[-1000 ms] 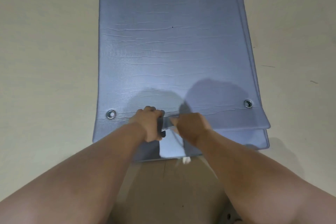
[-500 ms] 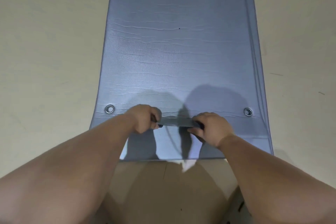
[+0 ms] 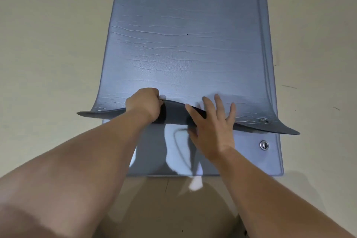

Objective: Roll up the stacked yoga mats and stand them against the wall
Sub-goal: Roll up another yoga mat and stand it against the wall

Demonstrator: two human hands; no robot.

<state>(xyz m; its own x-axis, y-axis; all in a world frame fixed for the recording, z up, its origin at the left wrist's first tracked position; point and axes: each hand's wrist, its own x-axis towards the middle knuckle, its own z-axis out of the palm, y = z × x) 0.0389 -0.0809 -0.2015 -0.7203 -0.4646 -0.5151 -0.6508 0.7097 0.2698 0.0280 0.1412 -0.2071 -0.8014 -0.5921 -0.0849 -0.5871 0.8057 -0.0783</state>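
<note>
Two blue-grey yoga mats lie stacked lengthwise on the floor in front of me. The top mat (image 3: 185, 48) has its near end lifted and curled back, its corners flaring out to both sides. My left hand (image 3: 144, 105) grips that lifted edge with curled fingers. My right hand (image 3: 211, 121) lies over the same edge with its fingers spread and straight, pressing on the top mat. The bottom mat (image 3: 251, 160) lies flat, its near end uncovered. A metal eyelet (image 3: 263, 144) shows at its right corner, and another eyelet (image 3: 263, 120) sits in the top mat.
Pale beige floor (image 3: 48, 54) surrounds the mats on the left and right. My shadow falls on the floor strip (image 3: 164, 199) between me and the mats' near end. No wall is in view.
The near edge of the top mat has been raised and pushed away from me, uncovering the bottom mat's end. My right hand has opened from a grip to spread fingers.
</note>
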